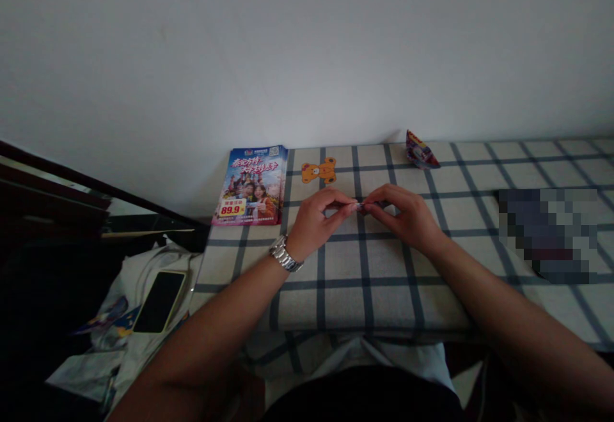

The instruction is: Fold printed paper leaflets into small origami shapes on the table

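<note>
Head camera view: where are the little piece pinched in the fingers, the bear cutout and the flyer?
little piece [359,205], head view, on its visible middle.
bear cutout [319,171], head view, on its belly.
flyer [250,185], head view, on the middle of its cover.

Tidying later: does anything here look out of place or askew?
Only slightly: the flyer lies beyond the checked cloth's left edge, and a phone rests on a heap of fabric beside it. Nothing spilled or damaged.
</note>
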A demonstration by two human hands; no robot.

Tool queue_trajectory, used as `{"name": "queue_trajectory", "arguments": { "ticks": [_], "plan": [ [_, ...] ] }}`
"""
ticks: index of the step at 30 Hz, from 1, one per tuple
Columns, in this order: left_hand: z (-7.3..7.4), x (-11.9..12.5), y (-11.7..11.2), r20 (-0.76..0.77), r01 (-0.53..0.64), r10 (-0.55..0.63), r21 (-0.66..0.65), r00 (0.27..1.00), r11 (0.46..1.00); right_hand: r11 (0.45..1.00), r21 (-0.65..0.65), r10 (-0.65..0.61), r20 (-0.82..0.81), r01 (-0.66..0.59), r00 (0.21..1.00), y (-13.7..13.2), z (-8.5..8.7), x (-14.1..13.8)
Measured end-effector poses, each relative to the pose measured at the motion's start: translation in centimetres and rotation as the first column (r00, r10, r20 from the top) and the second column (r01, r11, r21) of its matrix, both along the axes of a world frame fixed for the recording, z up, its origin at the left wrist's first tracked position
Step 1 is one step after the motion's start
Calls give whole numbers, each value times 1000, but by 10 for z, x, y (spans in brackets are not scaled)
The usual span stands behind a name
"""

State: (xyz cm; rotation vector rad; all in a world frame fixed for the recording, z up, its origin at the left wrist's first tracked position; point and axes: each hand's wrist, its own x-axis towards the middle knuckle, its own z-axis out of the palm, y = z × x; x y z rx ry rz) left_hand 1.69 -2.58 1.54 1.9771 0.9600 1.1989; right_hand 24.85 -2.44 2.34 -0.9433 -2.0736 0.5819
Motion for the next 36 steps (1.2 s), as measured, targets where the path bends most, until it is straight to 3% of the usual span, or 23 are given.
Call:
{"name": "queue_trajectory", "arguments": {
  "ticks": [9, 17, 29, 36],
  "plan": [
    [1, -1, -1, -16, -46, 45, -36, 999, 998, 997, -67, -34, -8, 34, 999, -1, -1, -1],
    [1, -5, 3, 78, -84, 90, -78, 993, 993, 997, -44, -70, 14, 70, 997, -1, -2, 2],
    [3, 0, -2, -141, 14, -5, 70, 990, 997, 998, -29, 52, 22, -51, 998, -2, -3, 0],
    [3, -1, -2, -142, 3, 9, 90, 990, 996, 998, -51, 48, 10, -48, 999, -4, -3, -4]
  ]
}}
